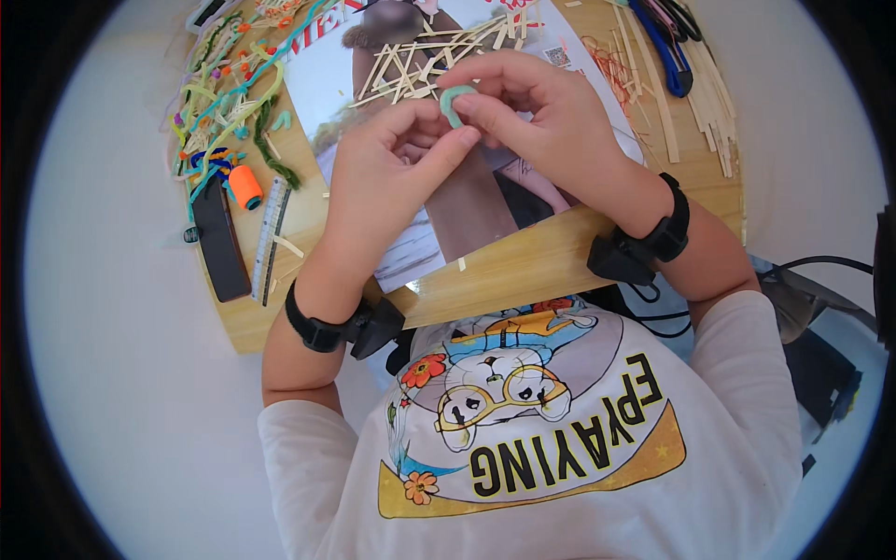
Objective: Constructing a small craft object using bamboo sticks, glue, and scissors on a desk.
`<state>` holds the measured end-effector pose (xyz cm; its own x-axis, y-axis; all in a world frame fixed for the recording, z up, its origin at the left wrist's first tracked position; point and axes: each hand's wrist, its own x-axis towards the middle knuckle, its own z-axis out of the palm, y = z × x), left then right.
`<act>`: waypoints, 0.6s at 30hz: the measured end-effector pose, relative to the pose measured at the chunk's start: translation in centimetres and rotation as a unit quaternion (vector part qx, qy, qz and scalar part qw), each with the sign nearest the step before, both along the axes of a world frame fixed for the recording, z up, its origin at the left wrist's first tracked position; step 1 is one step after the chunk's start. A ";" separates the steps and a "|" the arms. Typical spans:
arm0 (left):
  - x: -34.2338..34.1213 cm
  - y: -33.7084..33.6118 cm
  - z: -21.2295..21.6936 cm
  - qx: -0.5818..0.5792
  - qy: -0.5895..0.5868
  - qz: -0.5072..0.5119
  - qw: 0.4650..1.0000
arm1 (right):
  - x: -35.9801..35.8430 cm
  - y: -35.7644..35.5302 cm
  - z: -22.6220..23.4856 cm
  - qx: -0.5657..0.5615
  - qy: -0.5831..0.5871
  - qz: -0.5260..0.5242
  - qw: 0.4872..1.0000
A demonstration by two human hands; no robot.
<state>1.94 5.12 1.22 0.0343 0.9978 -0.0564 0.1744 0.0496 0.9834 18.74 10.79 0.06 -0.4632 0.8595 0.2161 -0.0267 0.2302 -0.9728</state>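
A short mint-green pipe cleaner, bent into a curve, is pinched between both hands above a glossy printed poster. My right hand grips its upper part between thumb and forefinger. At its lower end, the thumb and forefinger of my left hand close on the piece. Just beyond my fingers, a loose lattice of thin pale wooden strips lies on the poster. Another small mint-green bent piece rests on the table to the left.
Tangled coloured pipe cleaners cover the far left. Nearby are an orange thread spool, a dark phone and a clear ruler. At right lie a blue utility knife, dark-handled scissors and long wooden strips on the wooden table.
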 end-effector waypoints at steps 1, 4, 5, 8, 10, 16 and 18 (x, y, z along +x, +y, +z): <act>0.0 0.0 -0.3 0.004 0.017 0.007 1.000 | 0.0 -0.1 0.0 -0.012 -0.001 0.005 1.000; -0.3 0.2 -0.3 0.025 0.047 0.042 0.998 | 0.5 0.4 0.3 -0.020 -0.030 0.007 0.999; -0.4 0.2 -0.1 0.042 0.061 0.071 0.995 | 0.7 0.7 0.3 -0.015 -0.056 0.006 0.998; -1.7 1.0 -0.1 0.193 0.227 0.056 0.953 | 1.3 1.5 -0.1 0.098 -0.109 -0.012 0.989; -1.8 1.1 0.2 0.226 0.263 0.051 0.937 | 1.6 2.1 0.1 0.190 -0.154 -0.017 0.970; -1.9 1.2 0.8 0.278 0.352 0.063 0.891 | 2.1 2.2 0.6 0.289 -0.232 -0.020 0.929; -2.1 1.4 0.8 0.275 0.355 0.066 0.891 | 2.3 2.4 0.9 0.262 -0.234 -0.019 0.936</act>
